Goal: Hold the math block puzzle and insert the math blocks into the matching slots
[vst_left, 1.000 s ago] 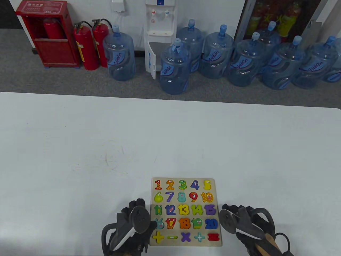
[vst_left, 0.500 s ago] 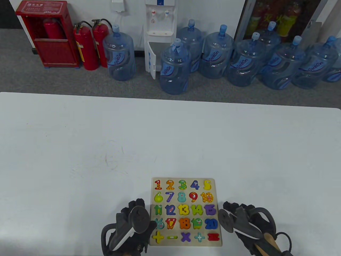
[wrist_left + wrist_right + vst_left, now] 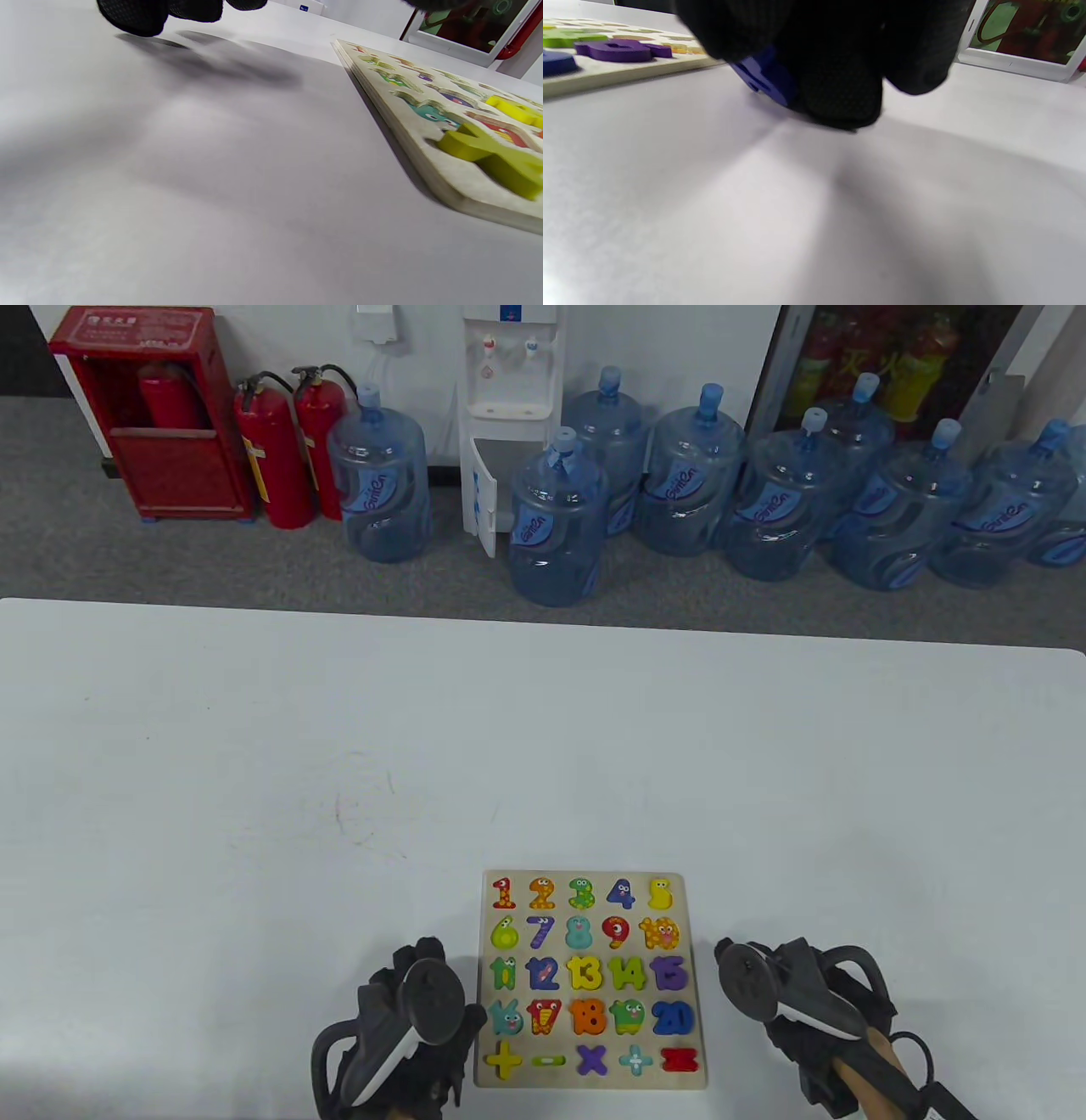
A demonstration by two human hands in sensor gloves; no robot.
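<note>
The wooden number puzzle board (image 3: 564, 1079) lies flat near the table's front edge, with coloured number and sign blocks in all the slots I can see. My left hand (image 3: 407, 1010) is just left of the board and holds nothing. In the left wrist view its fingertips (image 3: 135, 15) hang over bare table, apart from the board (image 3: 424, 140) and its yellow plus block (image 3: 496, 161). My right hand (image 3: 789, 1001) is right of the board, apart from it. In the right wrist view its fingers (image 3: 840, 84) curl down to the table over a blue piece (image 3: 763, 76); I cannot tell what that is.
The white table (image 3: 339, 746) stretches far and left of the board. Behind its far edge stand several water bottles (image 3: 556, 526), a dispenser (image 3: 509, 415) and red fire extinguishers (image 3: 271, 458) on the floor.
Both hands have drawn away from the board's sides: the left hand slid left and slightly toward me, the right hand moved right. The board has not moved.
</note>
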